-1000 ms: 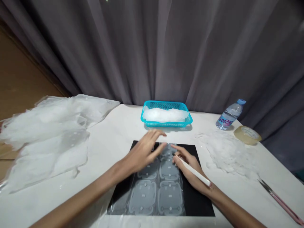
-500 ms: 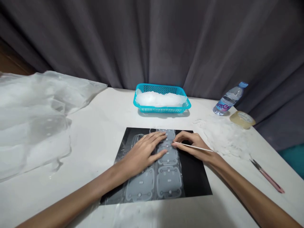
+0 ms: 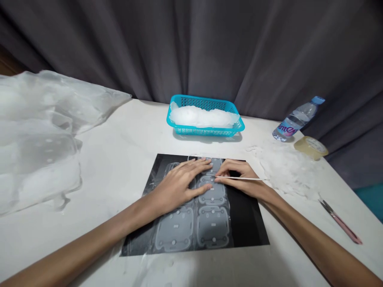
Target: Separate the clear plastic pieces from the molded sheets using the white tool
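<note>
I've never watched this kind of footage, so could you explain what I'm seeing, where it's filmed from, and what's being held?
There's no machine here: these are a person's bare hands, filmed by one head-worn camera looking forward and down. The left hand lies spread on a see-through plastic sheet with rounded panels, over a black mat. The right hand holds a thin white tool; whether its tip touches the sheet, I can't tell. On the white table, a blue basket holds white material. To the left lies more see-through plastic; to the right are a bottle, whitish scraps and a pink-handled cutter.
</note>
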Demonstrator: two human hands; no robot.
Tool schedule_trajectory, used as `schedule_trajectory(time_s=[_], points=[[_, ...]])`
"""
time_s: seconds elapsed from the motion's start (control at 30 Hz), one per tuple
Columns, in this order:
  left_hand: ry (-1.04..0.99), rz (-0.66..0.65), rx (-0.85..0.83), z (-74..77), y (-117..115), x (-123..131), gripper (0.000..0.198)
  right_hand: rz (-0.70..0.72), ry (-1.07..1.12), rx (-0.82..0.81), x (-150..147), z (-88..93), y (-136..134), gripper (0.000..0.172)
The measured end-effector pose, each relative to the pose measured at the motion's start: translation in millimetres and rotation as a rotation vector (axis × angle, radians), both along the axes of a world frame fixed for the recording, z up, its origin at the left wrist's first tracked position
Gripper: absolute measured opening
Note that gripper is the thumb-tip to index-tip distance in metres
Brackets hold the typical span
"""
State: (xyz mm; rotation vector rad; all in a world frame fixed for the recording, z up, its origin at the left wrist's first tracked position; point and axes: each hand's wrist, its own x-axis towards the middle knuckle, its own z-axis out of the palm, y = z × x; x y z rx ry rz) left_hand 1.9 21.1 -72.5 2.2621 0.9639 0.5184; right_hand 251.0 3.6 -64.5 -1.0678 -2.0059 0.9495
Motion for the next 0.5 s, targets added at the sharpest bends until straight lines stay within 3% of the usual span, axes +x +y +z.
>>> schedule_trajectory(time_s=[0.23, 0.5], points=[[0.148, -0.013, 0.131, 0.5, -0.6, 0.5, 0.06, 0.007, -0.02, 0.061, 0.5, -3.1, 0.5, 0.016], [0.112, -0.004, 0.174, -4.3, 1.4, 1.8, 0.061, 0.049, -0.059, 0.108, -1.0, -4.0, -5.6, 0.007]])
